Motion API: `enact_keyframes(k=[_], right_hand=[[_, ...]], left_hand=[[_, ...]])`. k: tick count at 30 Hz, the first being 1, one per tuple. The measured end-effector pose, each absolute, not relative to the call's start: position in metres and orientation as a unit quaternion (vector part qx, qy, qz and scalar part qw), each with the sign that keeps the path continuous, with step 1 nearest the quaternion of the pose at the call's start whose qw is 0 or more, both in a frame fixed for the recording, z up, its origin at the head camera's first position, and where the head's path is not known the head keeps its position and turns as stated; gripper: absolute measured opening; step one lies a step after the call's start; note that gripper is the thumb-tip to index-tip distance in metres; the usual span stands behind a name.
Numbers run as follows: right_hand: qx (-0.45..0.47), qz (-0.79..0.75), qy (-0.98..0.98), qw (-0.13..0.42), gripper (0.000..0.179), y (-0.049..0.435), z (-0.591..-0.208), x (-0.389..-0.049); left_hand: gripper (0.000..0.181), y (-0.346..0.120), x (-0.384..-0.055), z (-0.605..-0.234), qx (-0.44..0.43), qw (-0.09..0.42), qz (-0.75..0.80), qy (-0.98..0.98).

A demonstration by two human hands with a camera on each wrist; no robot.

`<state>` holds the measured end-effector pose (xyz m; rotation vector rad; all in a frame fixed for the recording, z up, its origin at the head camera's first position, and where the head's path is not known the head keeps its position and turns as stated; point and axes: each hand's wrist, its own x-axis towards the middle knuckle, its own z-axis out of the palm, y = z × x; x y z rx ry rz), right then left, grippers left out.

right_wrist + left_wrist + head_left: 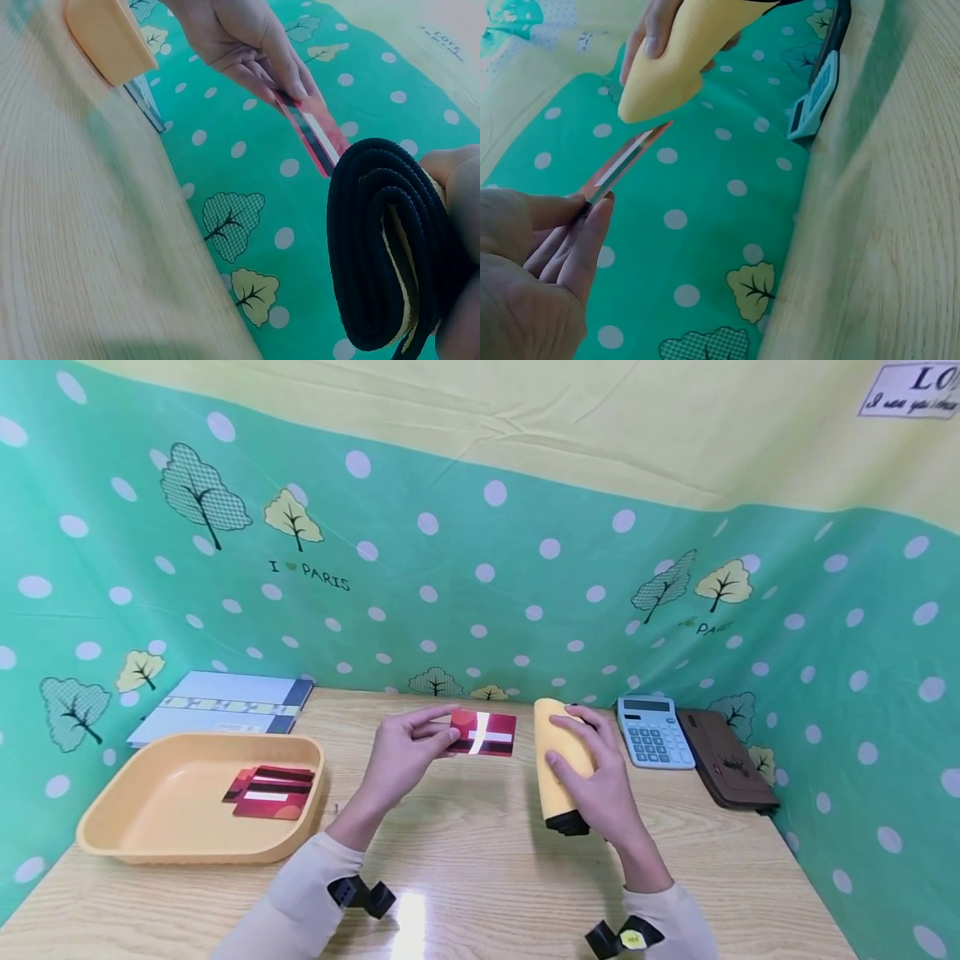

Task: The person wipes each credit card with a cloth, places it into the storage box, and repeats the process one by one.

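Between thumb and fingers, my left hand pinches a red card with a white strip and a dark stripe. It is held by its left end, raised over the table. My right hand grips a rolled yellow cloth with black edging, the thumb on the near face and fingers around the far side. The right wrist view shows the black layered end of the cloth. In the left wrist view, the card's far end points toward the cloth's lower end.
A peach plastic tray at left holds several similar red cards. Behind it lies a blue-grey folder. A light blue calculator and a brown wallet-like case lie at right. A green dotted curtain surrounds the wooden table.
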<state>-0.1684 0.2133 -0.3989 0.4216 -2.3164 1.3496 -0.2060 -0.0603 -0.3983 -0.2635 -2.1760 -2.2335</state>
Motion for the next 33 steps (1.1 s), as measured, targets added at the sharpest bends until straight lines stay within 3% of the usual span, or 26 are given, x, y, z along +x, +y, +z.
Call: enact_keyframes(k=[22, 33], right_hand=[[0.174, 0.484, -0.836, 0.188, 0.044, 0.196, -0.409, -0.166], [0.197, 0.474, -0.839, 0.181, 0.046, 0.185, -0.410, -0.162]], left_hand=[[0.043, -0.042, -0.200, -0.406, -0.109, -0.008, -0.748, -0.655], [0.041, -0.034, -0.195, -0.408, -0.112, -0.043, -0.767, -0.631]])
